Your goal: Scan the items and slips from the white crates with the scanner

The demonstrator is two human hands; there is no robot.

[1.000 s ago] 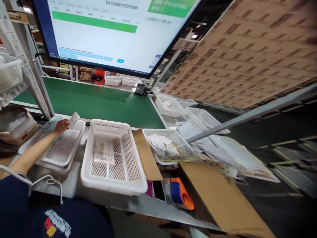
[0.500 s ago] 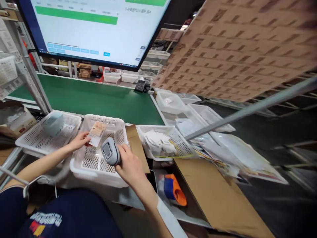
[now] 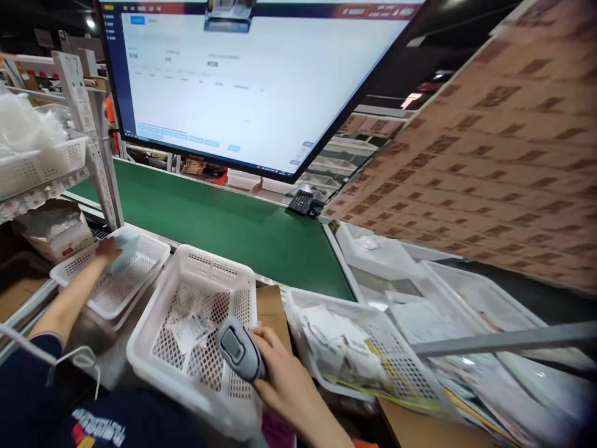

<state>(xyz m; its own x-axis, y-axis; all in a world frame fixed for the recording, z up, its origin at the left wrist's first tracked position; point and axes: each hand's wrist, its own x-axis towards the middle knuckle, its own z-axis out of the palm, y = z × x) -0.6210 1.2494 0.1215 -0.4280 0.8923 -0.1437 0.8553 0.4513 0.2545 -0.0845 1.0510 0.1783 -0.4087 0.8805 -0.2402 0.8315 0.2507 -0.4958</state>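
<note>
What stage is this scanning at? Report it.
Done, apparently: paper packets lie in the middle white basket. In hand: the right hand holds a grey barcode scanner; the left hand reaches into the left tray. Left: the right basket's packets.

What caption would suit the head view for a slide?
Right hand holds a grey scanner over a white basket; left hand reaches into a shallow tray.
</note>
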